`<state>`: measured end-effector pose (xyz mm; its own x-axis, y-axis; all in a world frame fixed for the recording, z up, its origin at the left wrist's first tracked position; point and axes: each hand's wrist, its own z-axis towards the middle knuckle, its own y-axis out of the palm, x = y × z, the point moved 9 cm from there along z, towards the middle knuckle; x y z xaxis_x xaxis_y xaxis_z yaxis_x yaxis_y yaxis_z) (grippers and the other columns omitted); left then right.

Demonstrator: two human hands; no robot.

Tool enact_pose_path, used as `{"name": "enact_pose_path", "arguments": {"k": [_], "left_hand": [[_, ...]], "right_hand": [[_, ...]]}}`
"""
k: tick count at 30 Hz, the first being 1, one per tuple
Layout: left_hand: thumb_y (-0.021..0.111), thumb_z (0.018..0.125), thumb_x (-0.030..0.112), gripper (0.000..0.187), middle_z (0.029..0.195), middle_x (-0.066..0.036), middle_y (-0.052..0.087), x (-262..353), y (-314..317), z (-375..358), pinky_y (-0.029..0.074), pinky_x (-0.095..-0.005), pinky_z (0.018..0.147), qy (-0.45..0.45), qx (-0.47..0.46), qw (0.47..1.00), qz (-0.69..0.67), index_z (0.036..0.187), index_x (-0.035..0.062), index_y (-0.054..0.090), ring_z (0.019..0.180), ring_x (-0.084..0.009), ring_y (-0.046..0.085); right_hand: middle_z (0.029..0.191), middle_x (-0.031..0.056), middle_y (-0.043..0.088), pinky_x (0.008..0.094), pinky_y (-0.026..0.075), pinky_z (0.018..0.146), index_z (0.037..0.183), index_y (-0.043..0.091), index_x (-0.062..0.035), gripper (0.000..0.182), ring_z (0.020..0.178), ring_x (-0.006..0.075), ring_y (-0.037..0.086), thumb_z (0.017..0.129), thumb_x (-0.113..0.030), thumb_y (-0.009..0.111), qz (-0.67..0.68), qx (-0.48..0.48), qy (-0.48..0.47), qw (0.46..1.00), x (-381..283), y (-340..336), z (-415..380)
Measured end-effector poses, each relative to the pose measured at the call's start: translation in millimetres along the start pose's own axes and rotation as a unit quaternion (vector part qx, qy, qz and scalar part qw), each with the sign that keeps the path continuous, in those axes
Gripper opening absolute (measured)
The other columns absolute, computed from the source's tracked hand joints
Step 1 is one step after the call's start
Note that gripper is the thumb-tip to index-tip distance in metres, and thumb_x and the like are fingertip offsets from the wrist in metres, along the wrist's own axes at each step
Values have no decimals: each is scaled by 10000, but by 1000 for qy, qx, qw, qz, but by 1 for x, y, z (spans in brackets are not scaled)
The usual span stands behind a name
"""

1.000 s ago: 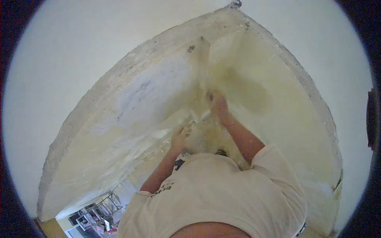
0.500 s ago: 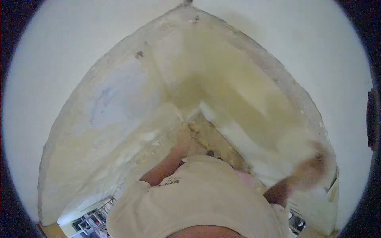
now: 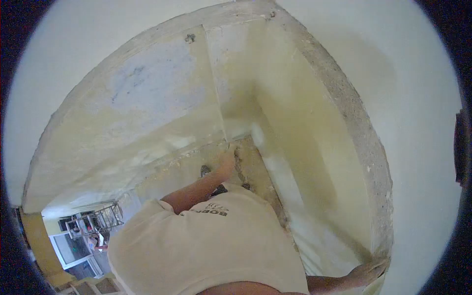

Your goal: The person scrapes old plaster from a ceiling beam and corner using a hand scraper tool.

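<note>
My left hand (image 3: 227,161) reaches forward from the sleeve of my pale printed T-shirt (image 3: 211,241), close to the inner corner of the recess. Its fingers are small and mostly hidden, right at the lower end of a thin pale line (image 3: 216,93) running down the wall. At the lower right, my right hand (image 3: 368,273) is at the rough grey edge (image 3: 376,177) of the yellowish wall (image 3: 314,123). Its fingers are drawn together there, and I cannot tell what they hold. A pale yellowish flap (image 3: 376,286) shows just below that hand.
A bluish patch (image 3: 152,81) and a small dark hole (image 3: 190,38) mark the left wall. Behind me at the lower left are a metal rack (image 3: 105,219), a white-framed door or window (image 3: 71,246) and a yellow post (image 3: 42,246). A dark object (image 3: 460,147) stands at the right rim.
My view has turned, and more of the room shows at the lower left. My right hand, blurred over the right wall before, has moved down to its edge. My left hand stays near the corner.
</note>
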<state>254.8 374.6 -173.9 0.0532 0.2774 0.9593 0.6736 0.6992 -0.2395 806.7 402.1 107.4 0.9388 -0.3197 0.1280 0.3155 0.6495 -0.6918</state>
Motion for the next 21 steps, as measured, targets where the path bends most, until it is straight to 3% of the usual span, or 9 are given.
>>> {"name": "enact_pose_path", "arguments": {"k": [2, 4, 6, 7, 9, 14, 16, 19, 21], "left_hand": [[396, 859, 333, 358, 633, -67, 548, 1, 3, 6, 386, -297, 536, 33, 0, 998, -45, 800, 35, 586, 562, -153, 504], [409, 849, 366, 383, 621, -69, 544, -60, 23, 16, 368, -288, 531, -189, -39, 964, -182, 770, 37, 587, 560, -150, 486], [412, 843, 393, 405, 612, -63, 535, -65, 26, 24, 360, -291, 530, -181, -56, 971, -144, 752, 39, 586, 557, -150, 473], [415, 837, 420, 428, 603, -57, 525, -62, 27, 27, 351, -295, 529, -174, -68, 976, -111, 734, 40, 585, 554, -149, 461], [415, 837, 415, 421, 598, -63, 520, -39, 28, 27, 351, -305, 530, -145, -62, 977, -144, 740, 41, 582, 552, -157, 460], [398, 862, 344, 365, 582, -76, 514, -58, 25, 38, 374, -313, 546, -138, -69, 988, -20, 776, 35, 571, 563, -169, 481], [374, 880, 282, 305, 629, -83, 545, -79, 27, 53, 401, -315, 575, 33, -30, 998, 33, 830, 49, 564, 614, -184, 517], [358, 888, 272, 279, 728, -95, 578, -71, 34, 42, 423, -333, 622, -17, -106, 994, 18, 892, 75, 555, 695, -204, 547], [364, 886, 258, 248, 845, -127, 596, -69, 39, 34, 428, -380, 679, -143, -146, 969, -137, 1008, 111, 521, 754, -264, 559]], "right_hand": [[1237, 132, 426, 336, 347, 953, 1275, 318, -117, 380, 1110, 253, 442, 900, -163, 356, -71, 46, -20, 996, 1, -18, -1], [1251, 132, 411, 324, 329, 971, 1304, 264, -131, 427, 1122, 240, 434, 894, -159, 379, -144, 93, -37, 984, -9, -36, -6], [1204, 151, 434, 637, 320, 810, 1248, 332, -146, 432, 1060, 376, 446, 858, -270, 471, -290, 148, -23, 945, -26, -50, -12], [1204, 151, 434, 637, 320, 810, 1248, 332, -146, 432, 1060, 376, 446, 858, -270, 471, -289, 148, -20, 945, -31, -51, -10], [1071, 165, 522, 467, 428, 747, 1120, 457, -93, 297, 946, 348, 520, 892, -273, 392, -195, 197, -18, 961, -40, -64, -8], [1008, 155, 552, 386, 441, 729, 1018, 513, -6, 296, 906, 321, 539, 897, -239, 376, -45, 203, 10, 978, -54, -99, 2], [1001, 150, 556, 382, 439, 733, 1013, 518, 10, 296, 903, 321, 538, 896, -223, 378, -62, 176, -2, 982, -45, -96, -5], [1040, 142, 554, 414, 431, 752, 1085, 505, -22, 285, 908, 330, 539, 892, -198, 392, 5, 72, 96, 993, -10, -76, -12], [1156, 118, 518, 332, 431, 809, 1163, 485, -66, 331, 982, 226, 547, 885, -232, 413, 134, -5, 129, 983, -11, -80, -11]]}}
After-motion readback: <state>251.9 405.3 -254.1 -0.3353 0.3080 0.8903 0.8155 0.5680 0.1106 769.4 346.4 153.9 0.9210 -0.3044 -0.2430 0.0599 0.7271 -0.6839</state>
